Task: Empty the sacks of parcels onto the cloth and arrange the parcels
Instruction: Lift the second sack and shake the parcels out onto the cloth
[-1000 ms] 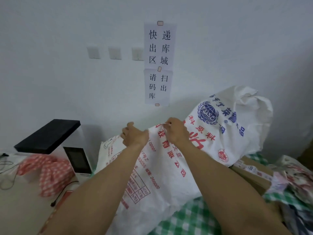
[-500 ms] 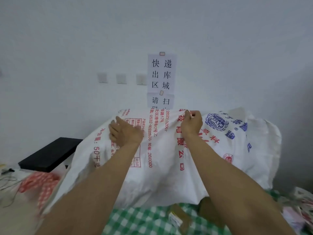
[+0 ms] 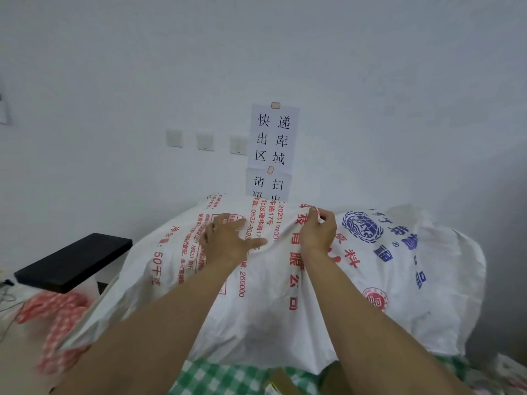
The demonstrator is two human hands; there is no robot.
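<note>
A large white woven sack with red and blue print hangs lifted in front of me, spread wide above the green checked cloth. My right hand pinches the sack's top edge. My left hand lies on the sack with fingers spread, touching the fabric beside the red print. A brown cardboard parcel peeks out under the sack's lower edge, mostly hidden.
A black flat device stands at the left, with a red checked cloth below it. Paper signs and wall switches are on the white wall behind. More wrapped parcels show at the bottom right.
The sack has been raised and spread wider, now covering the parcels. My left hand has let go of its grip and spread its fingers on the fabric. The right hand keeps its pinch.
</note>
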